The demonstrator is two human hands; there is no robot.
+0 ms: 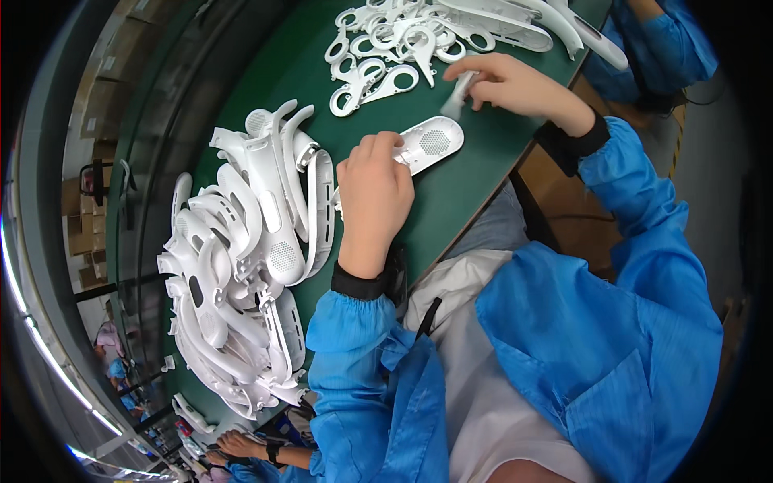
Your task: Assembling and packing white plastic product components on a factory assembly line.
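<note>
My left hand (375,197) is closed over one end of a long white plastic shell (435,143), pressing it down on the green table. The shell's rounded far end sticks out past my fingers and has a patch of small round holes. Just above that end, my right hand (515,90) pinches a slim white piece (457,98) between thumb and fingers. Motion smears the lower part of this piece, so its kind cannot be made out. My left palm hides the shell's near end.
A tall heap of white plastic shells (241,266) covers the table's left side. White ring-shaped parts (390,48) lie spread at the far side, beside more long shells (515,28). Another person's blue sleeve (668,44) shows at the upper right. Another person's hands (241,444) are at the lower left.
</note>
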